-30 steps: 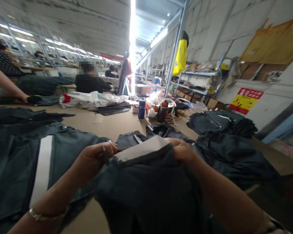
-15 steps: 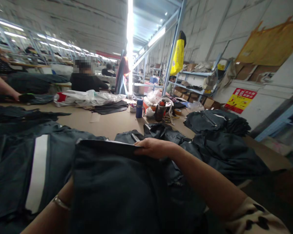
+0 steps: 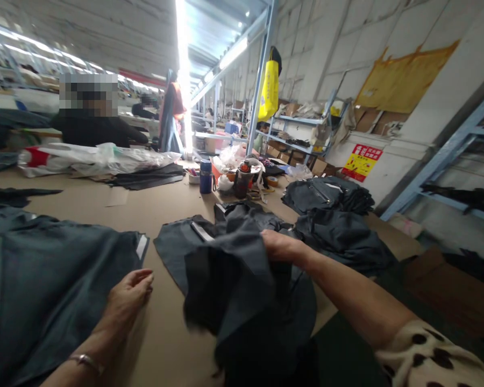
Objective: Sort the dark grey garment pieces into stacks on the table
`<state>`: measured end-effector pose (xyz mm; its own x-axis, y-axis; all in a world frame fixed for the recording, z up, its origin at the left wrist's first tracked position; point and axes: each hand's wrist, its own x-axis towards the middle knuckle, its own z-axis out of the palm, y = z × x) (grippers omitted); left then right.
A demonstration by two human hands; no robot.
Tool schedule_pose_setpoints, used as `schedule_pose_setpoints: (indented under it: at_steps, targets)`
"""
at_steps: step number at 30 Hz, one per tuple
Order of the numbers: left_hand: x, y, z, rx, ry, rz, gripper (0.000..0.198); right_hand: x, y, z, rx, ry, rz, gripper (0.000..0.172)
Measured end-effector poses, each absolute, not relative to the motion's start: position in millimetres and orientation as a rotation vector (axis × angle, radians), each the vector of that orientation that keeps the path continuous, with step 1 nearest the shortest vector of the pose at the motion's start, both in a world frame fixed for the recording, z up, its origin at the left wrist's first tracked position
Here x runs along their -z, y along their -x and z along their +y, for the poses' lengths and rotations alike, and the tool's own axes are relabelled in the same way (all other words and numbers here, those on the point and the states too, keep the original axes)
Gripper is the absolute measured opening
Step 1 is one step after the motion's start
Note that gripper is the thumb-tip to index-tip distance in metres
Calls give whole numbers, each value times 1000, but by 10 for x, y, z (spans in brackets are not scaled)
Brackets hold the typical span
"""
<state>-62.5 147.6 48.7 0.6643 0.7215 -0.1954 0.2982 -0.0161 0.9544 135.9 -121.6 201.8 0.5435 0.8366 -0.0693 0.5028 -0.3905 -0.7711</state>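
A dark grey garment piece [image 3: 234,279] hangs in loose folds from my right hand [image 3: 282,247], whose fingers are closed on its upper edge. Its lower left edge is blurred by motion. My left hand [image 3: 129,293], with a bracelet at the wrist, hovers over the table with curled fingers and nothing visible in them. It is close to the right edge of a spread dark grey garment [image 3: 68,279] that carries white strips. Behind the held piece lies another dark piece with a white strip [image 3: 202,231].
Dark garments [image 3: 326,196] are stacked at the right of the brown tabletop [image 3: 145,209]. Farther back stand a blue bottle [image 3: 205,177], a dark bottle [image 3: 242,181] and a plastic-wrapped bundle [image 3: 97,158]. A person in black [image 3: 97,131] sits beyond the table.
The garment piece has moved right and crumpled in my right hand. My left hand, hidden behind it before, is now apart from it. The view has turned right.
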Motion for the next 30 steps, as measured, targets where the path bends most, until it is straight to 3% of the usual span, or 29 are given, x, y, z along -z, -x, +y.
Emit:
schedule_pose_setpoints:
  at_steps: [5, 10, 15, 20, 23, 25, 28, 30]
  targets:
    - [-369, 744, 1493, -363, -1906, 937, 35, -1919, -1521, -1406, -676, 2056, -874, 42]
    - [-353, 738, 1491, -277, -1988, 950, 50, -2272, -1776, -1909, -530, 2009, -745, 36]
    - [-299, 721, 1491, -259, -2028, 999, 59, -2826, -2318, -2807, -57, 1913, -626, 40]
    - [-269, 683, 1487, -244, -2009, 1033, 64, -3021, -2812, -3746, 551, 2501, -235, 46]
    - [-247, 676, 1490, -265, -2019, 1025, 64, -2846, -2899, -3821, 874, 2561, -188, 53]
    - [-233, 680, 1489, -290, -2027, 980, 64, -2603, -2825, -3515, 907, 2581, -397, 41]
    - [-227, 697, 1478, -341, -2051, 933, 60, -2107, -2488, -2632, 626, 2578, -976, 22]
    - [-225, 712, 1469, -352, -2079, 919, 54, -1770, -2167, -1952, 403, 2514, -1420, 21]
